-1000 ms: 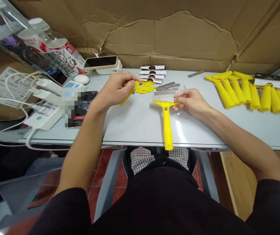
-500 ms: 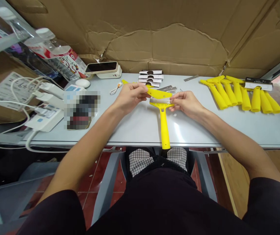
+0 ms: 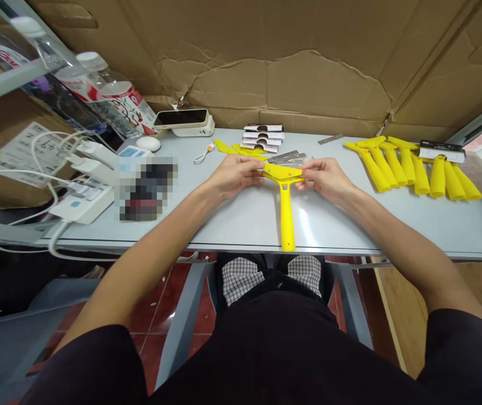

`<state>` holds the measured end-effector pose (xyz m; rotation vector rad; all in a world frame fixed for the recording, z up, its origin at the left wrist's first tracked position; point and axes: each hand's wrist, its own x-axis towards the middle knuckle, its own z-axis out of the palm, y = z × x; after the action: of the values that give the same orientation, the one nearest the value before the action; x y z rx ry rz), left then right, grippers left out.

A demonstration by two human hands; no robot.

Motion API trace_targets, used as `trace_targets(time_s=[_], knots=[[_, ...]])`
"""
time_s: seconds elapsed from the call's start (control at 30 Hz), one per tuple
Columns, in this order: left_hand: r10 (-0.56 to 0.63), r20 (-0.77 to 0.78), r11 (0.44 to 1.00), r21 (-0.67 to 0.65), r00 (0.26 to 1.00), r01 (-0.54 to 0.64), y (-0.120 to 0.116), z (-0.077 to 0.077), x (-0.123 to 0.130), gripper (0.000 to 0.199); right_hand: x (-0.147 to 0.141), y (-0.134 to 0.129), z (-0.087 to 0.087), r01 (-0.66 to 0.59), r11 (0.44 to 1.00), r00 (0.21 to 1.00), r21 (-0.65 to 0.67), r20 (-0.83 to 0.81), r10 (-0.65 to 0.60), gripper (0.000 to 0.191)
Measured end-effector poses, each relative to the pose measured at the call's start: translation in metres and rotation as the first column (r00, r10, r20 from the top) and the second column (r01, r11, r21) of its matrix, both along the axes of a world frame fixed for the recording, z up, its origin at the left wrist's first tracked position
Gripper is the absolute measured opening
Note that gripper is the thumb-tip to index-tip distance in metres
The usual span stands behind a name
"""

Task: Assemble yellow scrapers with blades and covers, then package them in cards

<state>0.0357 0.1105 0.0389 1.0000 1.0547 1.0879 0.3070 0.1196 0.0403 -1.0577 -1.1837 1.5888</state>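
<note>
Pinching yellow plate (image 3: 280,171) over head of yellow handle (image 3: 287,216) with left grip (image 3: 237,177); grasping yellow handle's right end with right grip (image 3: 325,179), near loose blades (image 3: 286,158).

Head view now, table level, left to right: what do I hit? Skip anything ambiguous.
Power strip → mouse → short cable → left hand → yellow scraper → right hand → row of yellow handles.

Both hands (image 3: 282,175) w/ yellow scraper (image 3: 287,216) on tbl (image 3: 232,219).
</note>
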Motion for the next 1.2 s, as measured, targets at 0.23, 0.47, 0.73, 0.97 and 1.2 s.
trace_targets(time_s=[0.23,0.47,0.73,0.97,1.2], knots=[[0.005,-0.035,0.999,-0.04,0.999,-0.007,0.0012,-0.0032,0.001,0.011,-0.0004,-0.0007,0.0029,0.011,1.0,1.0,-0.012,0.025,-0.011,0.02],[0.0,-0.042,0.999,-0.049,0.999,-0.002,0.0004,-0.0072,0.0028,0.022,0.0006,0.0019,-0.0013,-0.002,1.0,1.0,-0.006,0.029,0.002,0.021],[0.016,-0.062,0.999,-0.039,0.998,-0.018,-0.0003,-0.0038,0.0064,0.011,0.001,0.0016,-0.0024,-0.011,1.0,1.0,0.011,0.014,0.011,0.017],[0.02,-0.072,1.0,-0.003,0.997,-0.02,-0.002,-0.0031,0.004,0.026,0.001,0.0022,-0.0032,-0.009,1.0,0.999,-0.002,0.031,0.009,0.018],[-0.024,-0.02,0.996,-0.082,1.0,0.022,0.0012,-0.0081,0.0019,0.03,0.0018,0.0019,-0.0031,-0.025,1.0,1.0,0.003,0.018,0.025,0.017]])
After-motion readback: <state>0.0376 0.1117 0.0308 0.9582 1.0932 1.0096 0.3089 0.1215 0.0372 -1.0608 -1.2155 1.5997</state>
